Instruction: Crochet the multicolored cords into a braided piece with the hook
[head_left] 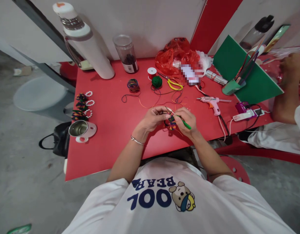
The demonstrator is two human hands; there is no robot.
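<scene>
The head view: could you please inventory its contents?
Table: 1, red, centre
Crochet hook: 1, green-handled, centre
Crochet work: 1, multicoloured, centre
Yarn balls: 2, green and multicoloured, centre
Spool: 1, red-white, centre
Hand tool: 1, yellow-handled, centre
Glue gun: 1, pink, right
Plastic bag: 1, red, back
Jar: 1, clear, back
Flask: 1, white, back
Mug: 1, white, left
Beaded yarn pieces: 3, multicoloured, left
Board: 1, green, right
Cup: 1, green, right
Charger: 1, white, right
Bottle: 1, clear, right
Stool: 1, grey, left
Bag: 1, black, left
Co-worker's arm: 1, bare, right
Hands: 2, bare, centre
</scene>
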